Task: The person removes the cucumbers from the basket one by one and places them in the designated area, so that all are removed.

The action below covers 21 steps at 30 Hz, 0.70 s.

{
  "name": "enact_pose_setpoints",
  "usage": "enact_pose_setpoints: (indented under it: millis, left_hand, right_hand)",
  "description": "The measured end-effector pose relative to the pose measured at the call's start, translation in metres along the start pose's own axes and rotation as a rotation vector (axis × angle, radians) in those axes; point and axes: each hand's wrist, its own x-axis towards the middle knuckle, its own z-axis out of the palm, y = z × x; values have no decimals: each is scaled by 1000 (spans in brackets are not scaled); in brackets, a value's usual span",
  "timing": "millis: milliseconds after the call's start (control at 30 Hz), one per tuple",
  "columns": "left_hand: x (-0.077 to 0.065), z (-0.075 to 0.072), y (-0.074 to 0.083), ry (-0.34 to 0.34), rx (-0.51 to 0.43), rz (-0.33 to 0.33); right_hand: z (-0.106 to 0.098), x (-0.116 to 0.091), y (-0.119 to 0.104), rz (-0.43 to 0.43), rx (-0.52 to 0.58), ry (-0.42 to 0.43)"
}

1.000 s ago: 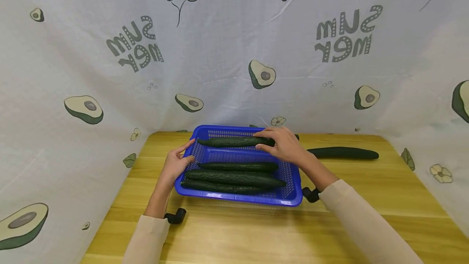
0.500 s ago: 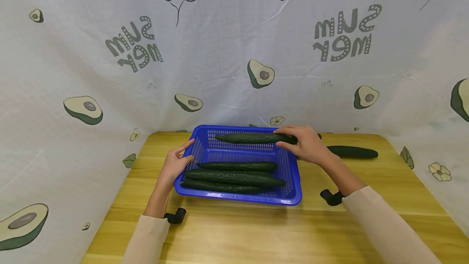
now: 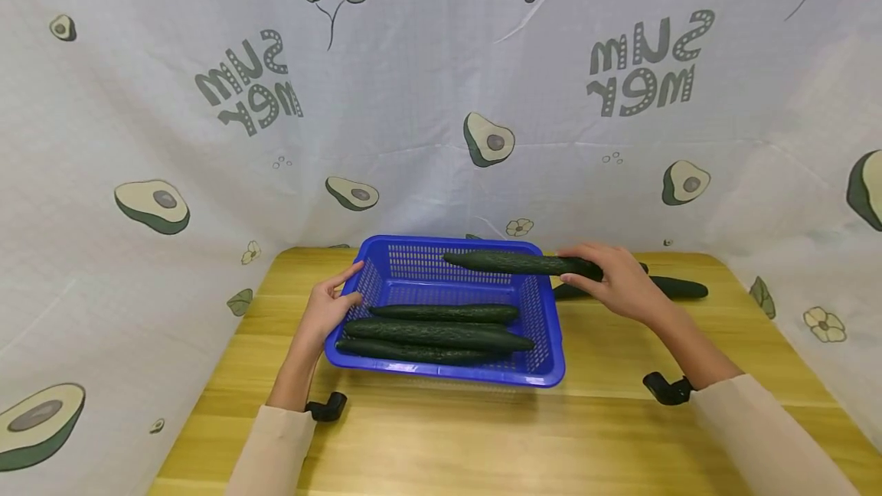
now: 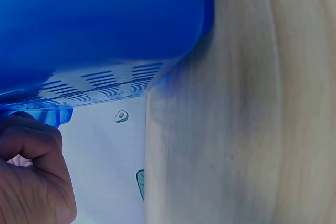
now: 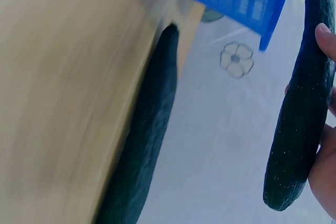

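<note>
My right hand grips a long dark green cucumber near its right part. The cucumber is raised across the back right rim of a blue plastic basket, its left end still over the basket. At the basket's left rim, my left hand holds on with fingers and thumb; the left wrist view shows its curled fingers by the rim. Three cucumbers lie side by side in the basket's front half. Another cucumber lies on the table, partly behind the held one in the head view.
The basket stands mid-way on a wooden table. A white cloth printed with avocados hangs behind the table and along its sides. Each wrist carries a small black camera mount.
My right hand has carried the held cucumber rightward from over the basket's back part to across its right rim. My left hand and the other cucumbers have stayed in place.
</note>
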Motion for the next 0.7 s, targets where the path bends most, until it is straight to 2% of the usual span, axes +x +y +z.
enact_pose_setpoints:
  millis: [200,433,700]
  left_hand:
    - [1,1,-1,-1,-2,8]
    - [2,0,1,-19,-32,-2]
    - [-15,4,29,-40,-28,-25]
  right_hand:
    - [-8,-21,12,42,-5,1]
    - [-24,-39,33,45,-69,66]
    - [-35,-67,65,114,-75,78]
